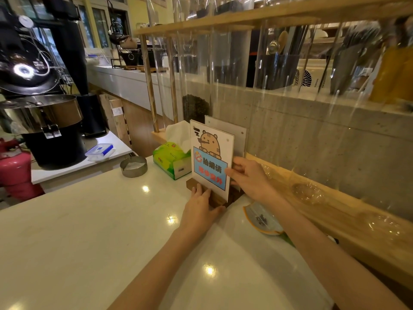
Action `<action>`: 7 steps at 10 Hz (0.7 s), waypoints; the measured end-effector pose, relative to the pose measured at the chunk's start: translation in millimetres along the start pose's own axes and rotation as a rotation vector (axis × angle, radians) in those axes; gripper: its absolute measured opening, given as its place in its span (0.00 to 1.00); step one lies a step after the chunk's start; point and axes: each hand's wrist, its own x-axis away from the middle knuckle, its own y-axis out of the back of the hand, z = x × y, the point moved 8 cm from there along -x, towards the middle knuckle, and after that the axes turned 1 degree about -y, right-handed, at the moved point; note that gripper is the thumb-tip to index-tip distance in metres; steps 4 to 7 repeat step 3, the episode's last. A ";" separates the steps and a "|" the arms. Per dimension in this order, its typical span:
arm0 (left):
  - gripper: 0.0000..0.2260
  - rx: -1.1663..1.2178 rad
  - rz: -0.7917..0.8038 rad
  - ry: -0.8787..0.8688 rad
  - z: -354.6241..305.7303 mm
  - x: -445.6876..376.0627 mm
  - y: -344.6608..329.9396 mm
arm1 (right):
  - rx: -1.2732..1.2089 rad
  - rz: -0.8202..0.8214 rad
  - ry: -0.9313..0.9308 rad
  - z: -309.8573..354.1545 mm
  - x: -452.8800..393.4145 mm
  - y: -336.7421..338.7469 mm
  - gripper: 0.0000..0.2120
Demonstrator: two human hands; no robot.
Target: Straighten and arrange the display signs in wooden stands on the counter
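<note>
We see a clear acrylic display sign (211, 157) standing upright in a dark wooden block stand (206, 195) at the far edge of the glossy white worktop (100, 231), close against the pale wooden ledge (335, 211) that runs along the grey concrete wall. Its printed sheet shows an orange cartoon animal above a blue panel with dark and red characters and a small no-smoking mark. The sign leans slightly and faces left of us. Behind it stands a second clear acrylic panel (240, 136) with round fasteners at its corners; its base is hidden, so we cannot tell how it is mounted.

The left hand (200, 211) rests on the near end of the wooden stand, fingers laid flat over the block and thumb along its side, pressing rather than curled around it. The right hand (250, 177) grips the sign's right edge, fingers in front and the rest wrapped behind.

Just left of the sign sits a green tissue box (172, 159) with a white tissue pulled up. Further left, a round metal ashtray (133, 166) stands near the worktop's far left corner. To the right, under the right forearm, lies a transparent orange-rimmed dish (261, 219) holding a few dark bits.
</note>
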 end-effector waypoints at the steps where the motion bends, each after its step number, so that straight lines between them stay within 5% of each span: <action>1: 0.30 0.002 0.052 -0.001 -0.1 1.5 1.8 | 0.023 0.011 -0.011 -0.3 2.8 -2.3 0.14; 2: 0.31 0.036 0.058 -0.059 -1.4 9.6 12.9 | -0.014 -0.089 0.039 7.4 8.2 -0.6 0.19; 3: 0.31 0.045 0.014 -0.112 -3.3 18.4 34.6 | 0.056 -0.437 0.174 27.3 23.3 20.9 0.21; 7: 0.31 0.045 0.014 -0.112 -3.3 18.4 34.6 | 0.056 -0.437 0.174 27.3 23.3 20.9 0.21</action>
